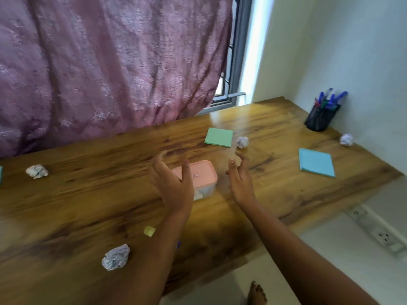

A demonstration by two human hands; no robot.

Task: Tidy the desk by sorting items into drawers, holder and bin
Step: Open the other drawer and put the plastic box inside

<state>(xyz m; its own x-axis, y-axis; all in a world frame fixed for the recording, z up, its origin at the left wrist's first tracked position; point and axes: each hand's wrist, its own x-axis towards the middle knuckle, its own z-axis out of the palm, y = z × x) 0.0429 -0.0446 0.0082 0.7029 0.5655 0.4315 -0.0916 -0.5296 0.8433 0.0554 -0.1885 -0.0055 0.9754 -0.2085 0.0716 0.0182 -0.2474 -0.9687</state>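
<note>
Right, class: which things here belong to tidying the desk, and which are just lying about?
Belongs to the job:
paper balls, green pad, blue pad, pink-lidded box, small yellow piece, pen holder, desk

Just lying about:
curtain, window frame, wall sockets

A pink curtain [99, 62] hangs behind the table [77, 194], a grey window frame [239, 51] at that curtain's right edge, a white socket strip [383, 236] below the table's right end.
</note>
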